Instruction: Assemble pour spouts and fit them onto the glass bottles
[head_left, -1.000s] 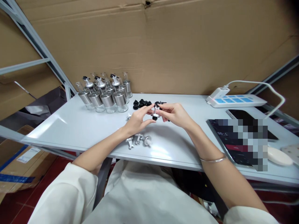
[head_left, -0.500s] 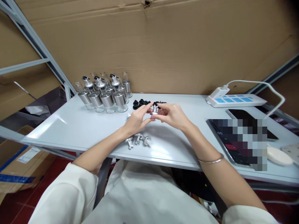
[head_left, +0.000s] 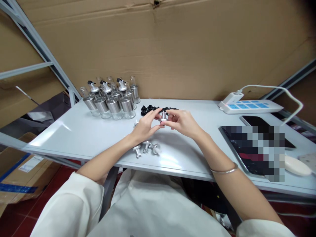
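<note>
1 spout (head_left: 163,116) over table (head_left: 86,138), pinched by fingers of both left hand (head_left: 145,127) and right hand (head_left: 183,122). 3 loose tops (head_left: 146,146) near front edge; black plugs (head_left: 143,110) just behind spout; bottles (head_left: 114,106) upright at left.

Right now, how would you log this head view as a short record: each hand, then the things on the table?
Left hand: thumb and fingers on a silver spout piece
Right hand: gripping the same piece from the other side
Beyond the hands: a cluster of small black parts
Near edge: loose silver spouts beside the left forearm
Back left: glass bottles with metal sleeves; three black-tipped pourers show among them
Right side: white power strip, with devices nearer the edge, partly pixelated
Surface: white table
</note>
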### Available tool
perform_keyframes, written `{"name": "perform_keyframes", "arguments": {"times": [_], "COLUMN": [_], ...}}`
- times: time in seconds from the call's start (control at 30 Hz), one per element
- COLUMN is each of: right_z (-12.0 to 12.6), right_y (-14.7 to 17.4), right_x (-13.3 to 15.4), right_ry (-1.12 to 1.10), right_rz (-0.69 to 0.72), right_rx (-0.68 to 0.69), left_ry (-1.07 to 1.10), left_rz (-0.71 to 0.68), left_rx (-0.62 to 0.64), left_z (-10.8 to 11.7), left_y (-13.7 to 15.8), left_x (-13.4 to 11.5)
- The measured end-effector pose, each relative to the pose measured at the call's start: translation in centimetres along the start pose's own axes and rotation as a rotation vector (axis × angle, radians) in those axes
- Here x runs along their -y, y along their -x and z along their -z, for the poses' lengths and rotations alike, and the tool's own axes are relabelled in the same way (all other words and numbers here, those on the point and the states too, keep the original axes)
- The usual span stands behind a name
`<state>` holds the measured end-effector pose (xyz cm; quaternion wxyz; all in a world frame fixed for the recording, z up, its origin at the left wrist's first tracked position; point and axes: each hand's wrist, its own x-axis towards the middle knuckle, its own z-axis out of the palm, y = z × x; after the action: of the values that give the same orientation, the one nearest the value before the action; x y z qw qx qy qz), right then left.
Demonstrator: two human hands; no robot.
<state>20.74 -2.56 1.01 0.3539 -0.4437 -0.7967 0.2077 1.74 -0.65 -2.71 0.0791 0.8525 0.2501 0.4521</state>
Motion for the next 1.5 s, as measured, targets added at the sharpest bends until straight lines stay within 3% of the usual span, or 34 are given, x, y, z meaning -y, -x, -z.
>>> {"name": "perform_keyframes", "arguments": {"times": [0.23, 0.6, 0.93, 1.27, 1.5], "right_z": [0.1, 0.0, -0.1, 0.7, 0.8], "right_y": [0.0, 0.0, 0.1, 0.1, 0.1], "right_x": [0.4, 0.1, 0.4, 0.4, 0.4], "right_ry": [0.152, 0.157, 0.146, 0.150, 0.100], "right_rz": [-0.071, -0.036, -0.011, -0.053, 0.007], "right_rx": [0.053, 0.078, 0.093, 0.054, 0.005], "left_ry": [0.078, 0.079, 0.102, 0.155, 0.163], "left_rz": [0.049, 0.012, 0.073, 0.041, 0.001], "left_rx": [0.045, 0.110, 0.070, 0.067, 0.093], "left_z": [-0.2, 0.1, -0.3, 0.1, 0.3], "left_y": [-0.1, -0.1, 0.0, -0.1, -0.1], "left_x": [0.1, 0.2, 0.5, 0.1, -0.2]}}
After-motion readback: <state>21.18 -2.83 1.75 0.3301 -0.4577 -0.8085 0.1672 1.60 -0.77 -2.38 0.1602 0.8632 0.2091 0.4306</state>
